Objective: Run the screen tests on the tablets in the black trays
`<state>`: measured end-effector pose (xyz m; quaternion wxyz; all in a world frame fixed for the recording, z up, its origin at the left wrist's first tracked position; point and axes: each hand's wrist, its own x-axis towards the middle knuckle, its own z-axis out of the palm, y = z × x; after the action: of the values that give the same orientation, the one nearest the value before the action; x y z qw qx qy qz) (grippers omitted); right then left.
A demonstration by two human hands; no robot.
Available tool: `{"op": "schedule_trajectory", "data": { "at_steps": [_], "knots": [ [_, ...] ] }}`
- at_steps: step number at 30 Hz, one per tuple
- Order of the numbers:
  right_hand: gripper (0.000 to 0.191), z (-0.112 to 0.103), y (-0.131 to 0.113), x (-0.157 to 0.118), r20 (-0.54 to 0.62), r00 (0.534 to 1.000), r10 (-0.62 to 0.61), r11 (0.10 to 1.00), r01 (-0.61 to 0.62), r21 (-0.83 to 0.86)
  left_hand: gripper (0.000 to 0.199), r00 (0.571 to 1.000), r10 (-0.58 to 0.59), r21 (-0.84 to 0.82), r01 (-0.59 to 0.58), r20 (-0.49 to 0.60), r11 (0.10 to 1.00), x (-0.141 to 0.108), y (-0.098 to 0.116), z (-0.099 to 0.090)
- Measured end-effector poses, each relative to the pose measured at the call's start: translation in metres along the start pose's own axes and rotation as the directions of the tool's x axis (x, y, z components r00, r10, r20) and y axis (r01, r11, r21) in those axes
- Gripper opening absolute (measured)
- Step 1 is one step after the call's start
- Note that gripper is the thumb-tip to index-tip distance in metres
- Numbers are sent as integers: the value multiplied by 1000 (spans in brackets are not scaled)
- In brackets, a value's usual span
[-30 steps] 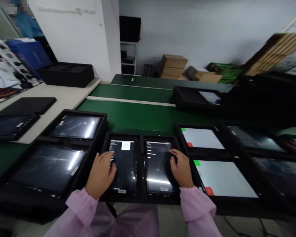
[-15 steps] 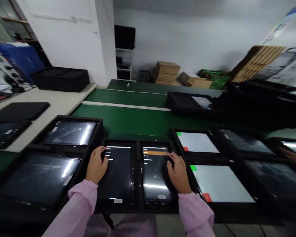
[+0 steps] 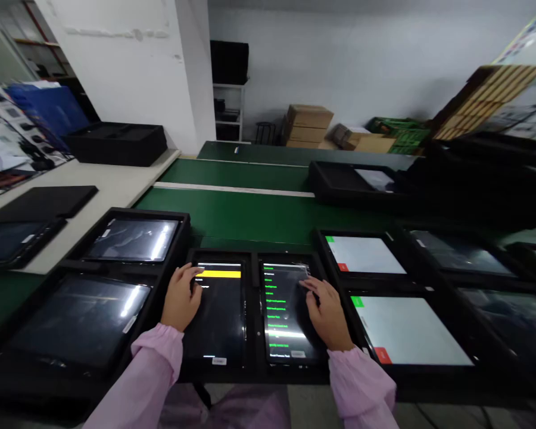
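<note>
Two tablets lie upright side by side in a black foam tray. My left hand (image 3: 181, 297) is at the upper left of the left tablet (image 3: 218, 322), fingers apart and a fingertip at its yellow menu bar. On the right tablet (image 3: 288, 310) a list of green text lines shows on a dark screen. Over that screen's upper right is my right hand (image 3: 328, 310), fingers spread, holding nothing. To the right, two tablets show white screens with green and red corners, the nearer one (image 3: 415, 330) larger in view.
Dark-screened tablets (image 3: 80, 316) in black trays stand at the left, more at the far right. Beyond is a green work surface (image 3: 232, 208) with another tray (image 3: 335, 179). A black foam block (image 3: 116, 143) sits back left; cartons (image 3: 308, 122) are by the wall.
The left tablet's menu now has a yellow bar. The right tablet's screen changed from a menu with an orange bar to a green list. The whole view shifted slightly.
</note>
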<state>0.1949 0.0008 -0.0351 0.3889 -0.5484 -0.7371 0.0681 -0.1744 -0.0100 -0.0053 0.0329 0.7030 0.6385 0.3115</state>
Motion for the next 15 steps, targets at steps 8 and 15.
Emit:
{"op": "schedule_trajectory", "data": {
  "at_steps": [8, 15],
  "knots": [
    [24, -3, -5, 1, -16, 992, -123, 992, 123, -32, 29, 994, 23, -47, -28, -108, 998, -2, -4, -1],
    [32, 0, 1, 3, -178, 948, 262, 964, -266, 3, 31, 988, 153, 18, -154, 11, 988, -3, 7, -2]
  ]
}}
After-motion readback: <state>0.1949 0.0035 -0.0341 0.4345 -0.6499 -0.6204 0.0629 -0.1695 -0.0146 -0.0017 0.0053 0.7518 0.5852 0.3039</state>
